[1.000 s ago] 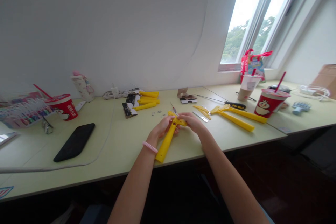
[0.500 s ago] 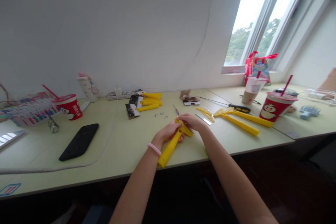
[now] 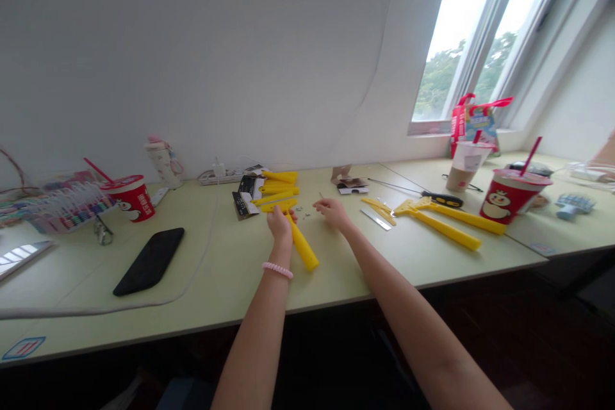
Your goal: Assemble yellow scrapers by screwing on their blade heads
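Observation:
A yellow plastic scraper (image 3: pixel 303 245) is in my left hand (image 3: pixel 279 225), which closes around it just below its wide head. Its handle slants down to the right above the table. Pinched together, the fingers of my right hand (image 3: pixel 331 213) are low over the table, beside small loose screws (image 3: pixel 306 215); what they hold, if anything, is hidden. The thin tip of a small screwdriver (image 3: pixel 321 195) shows just behind that hand, its handle covered. Right of my right hand lie a flat metal blade (image 3: pixel 375 219) and a loose yellow scraper part (image 3: pixel 379 210).
Packaged yellow scrapers (image 3: pixel 278 189) lie at the back, near an open small box (image 3: pixel 353 186). To the right are yellow scrapers (image 3: pixel 444 229), a black-handled screwdriver (image 3: pixel 444 199) and a red cup (image 3: pixel 510 198). A black phone (image 3: pixel 150 261) and another red cup (image 3: pixel 132 200) are at left.
My hands have come apart. My left hand has carried the scraper left and turned it, its handle now pointing down to the right. My right hand has let go of it and moved toward the loose screws.

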The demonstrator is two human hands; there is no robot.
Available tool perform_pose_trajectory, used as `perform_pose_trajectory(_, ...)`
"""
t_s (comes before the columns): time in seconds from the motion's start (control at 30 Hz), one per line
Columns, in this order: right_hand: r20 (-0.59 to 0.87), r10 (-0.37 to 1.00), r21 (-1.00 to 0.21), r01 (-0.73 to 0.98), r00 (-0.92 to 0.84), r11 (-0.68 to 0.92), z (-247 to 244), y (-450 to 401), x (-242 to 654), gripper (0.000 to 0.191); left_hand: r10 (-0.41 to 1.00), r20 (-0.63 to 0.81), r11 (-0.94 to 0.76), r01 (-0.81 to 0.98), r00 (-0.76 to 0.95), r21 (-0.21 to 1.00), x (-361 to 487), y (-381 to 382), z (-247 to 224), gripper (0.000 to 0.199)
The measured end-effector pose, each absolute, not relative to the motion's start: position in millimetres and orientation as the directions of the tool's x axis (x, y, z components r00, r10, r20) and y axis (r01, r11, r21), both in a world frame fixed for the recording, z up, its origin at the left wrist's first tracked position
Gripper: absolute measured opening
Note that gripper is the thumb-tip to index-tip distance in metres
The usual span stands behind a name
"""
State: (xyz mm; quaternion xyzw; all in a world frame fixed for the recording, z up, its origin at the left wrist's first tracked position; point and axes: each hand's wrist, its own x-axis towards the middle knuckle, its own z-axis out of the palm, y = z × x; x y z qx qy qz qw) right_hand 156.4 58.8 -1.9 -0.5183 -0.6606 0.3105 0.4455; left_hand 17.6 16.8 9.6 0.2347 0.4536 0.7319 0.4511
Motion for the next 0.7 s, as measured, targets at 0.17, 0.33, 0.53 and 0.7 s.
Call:
perform_pose_trajectory(0.17, 0.455, 0.873, -0.510, 0.751, -0.177, 0.418, -15, 48, 130, 0.019, 0.766, -0.155, -0.260, -0.522, -0.623, 0.813, 1, 22, 9, 0.006)
perform_pose_trajectory(0.33, 0.451, 0.868, -0.404, 0.818, -0.210, 0.408, -15, 45, 124, 0.018, 0.803, -0.216, -0.195, -0.587, -0.555, 0.786, 4, 25, 5, 0.009)
perform_pose_trajectory(0.53, 0.396, 0.904, -0.472, 0.808, -0.164, 0.353, -19, 46, 124, 0.015, 0.825, -0.218, -0.157, -0.581, -0.522, 0.799, 4, 23, 7, 0.014)
perform_pose_trajectory(0.7, 0.531, 0.848, -0.590, 0.717, -0.002, 0.371, -16, 43, 136, 0.014, 0.935, -0.247, 0.074, -0.539, -0.256, 0.839, 15, 19, 8, 0.016)
